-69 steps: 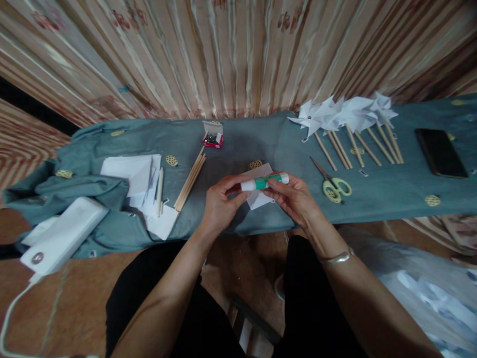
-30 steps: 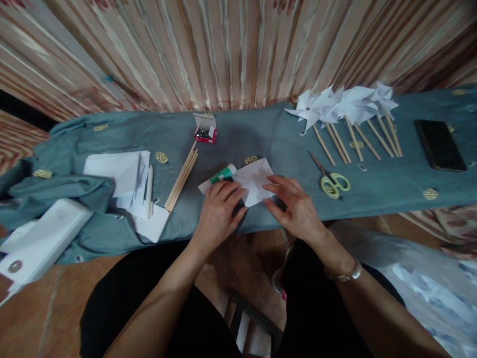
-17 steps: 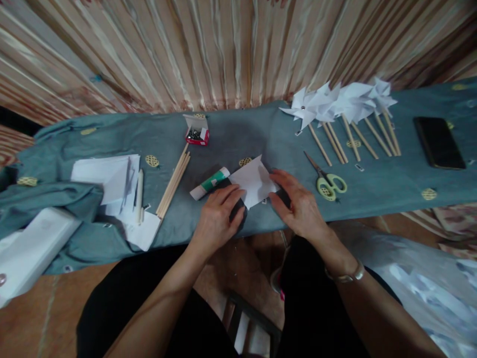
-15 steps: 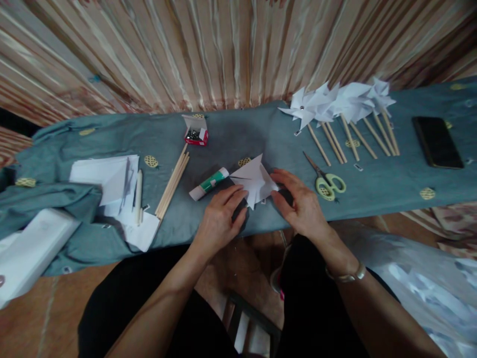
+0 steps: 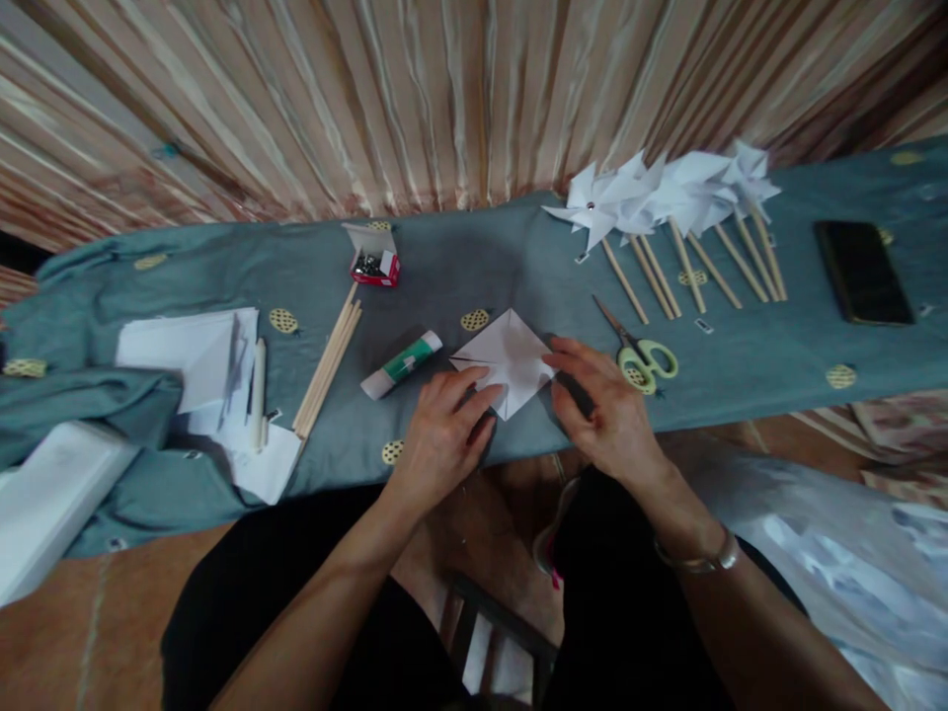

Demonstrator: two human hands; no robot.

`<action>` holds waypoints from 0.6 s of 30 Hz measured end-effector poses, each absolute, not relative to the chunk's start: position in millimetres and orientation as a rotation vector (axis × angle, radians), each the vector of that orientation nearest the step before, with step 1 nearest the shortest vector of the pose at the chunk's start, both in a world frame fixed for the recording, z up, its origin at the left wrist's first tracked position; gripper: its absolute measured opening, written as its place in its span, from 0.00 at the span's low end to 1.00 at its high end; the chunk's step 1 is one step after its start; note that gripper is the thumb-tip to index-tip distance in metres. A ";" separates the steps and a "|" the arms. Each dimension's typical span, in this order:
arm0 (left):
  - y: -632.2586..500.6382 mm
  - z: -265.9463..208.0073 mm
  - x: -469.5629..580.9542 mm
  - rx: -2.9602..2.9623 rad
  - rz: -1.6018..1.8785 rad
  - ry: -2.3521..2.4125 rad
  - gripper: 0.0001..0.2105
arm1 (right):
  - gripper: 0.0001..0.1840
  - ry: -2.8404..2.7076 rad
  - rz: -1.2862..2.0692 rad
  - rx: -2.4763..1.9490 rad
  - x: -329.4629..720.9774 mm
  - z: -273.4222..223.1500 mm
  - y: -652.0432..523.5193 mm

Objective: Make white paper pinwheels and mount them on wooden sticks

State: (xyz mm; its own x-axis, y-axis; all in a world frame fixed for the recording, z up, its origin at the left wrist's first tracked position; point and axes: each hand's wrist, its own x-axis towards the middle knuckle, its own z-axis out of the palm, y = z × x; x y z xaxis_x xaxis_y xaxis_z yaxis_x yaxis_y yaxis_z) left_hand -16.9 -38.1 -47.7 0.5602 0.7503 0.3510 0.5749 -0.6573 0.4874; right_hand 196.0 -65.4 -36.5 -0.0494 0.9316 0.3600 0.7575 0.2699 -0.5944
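A square of white paper (image 5: 511,357), slit inward from its corners, lies flat on the cloth between my hands. My left hand (image 5: 446,425) has its fingers stretched out, the tips resting on the paper's near left side. At the paper's right corner is my right hand (image 5: 603,405), thumb and fingers apart, fingertips touching the edge. A green and white glue stick (image 5: 402,364) lies just left of the paper. To the right are scissors (image 5: 637,354) with light green handles, their blades pointing away from me.
Several white paper pinwheels (image 5: 659,197) on wooden sticks lie at the back right, near a black phone (image 5: 863,272). Leftward are an open red box of pins (image 5: 375,265), a bundle of wooden sticks (image 5: 327,367), stacked paper (image 5: 182,351) and a white box (image 5: 63,499).
The paper's raised corners have come down, and it now lies flat as a square. Both hands stay beside it. The whole view has shifted slightly.
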 end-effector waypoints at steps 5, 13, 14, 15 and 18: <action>-33.4 -47.9 -13.4 2.525 0.731 1.040 0.11 | 0.16 -2.022 0.305 -1.473 185.7 -40.0 -70.9; -27.7 -49.8 -12.8 2.559 0.706 1.022 0.09 | 0.16 -2.068 0.361 -1.455 183.2 -42.6 -73.4; -27.8 -50.3 -12.8 2.564 0.708 1.021 0.09 | 0.16 -2.056 0.376 -1.459 183.2 -42.1 -73.0; -27.8 -50.9 -12.7 2.567 0.712 1.021 0.09 | 0.16 -2.045 0.388 -1.462 183.1 -41.4 -72.7; -27.7 -52.8 -11.9 2.560 0.736 1.024 0.09 | 0.15 -2.024 0.412 -1.466 182.3 -39.0 -71.7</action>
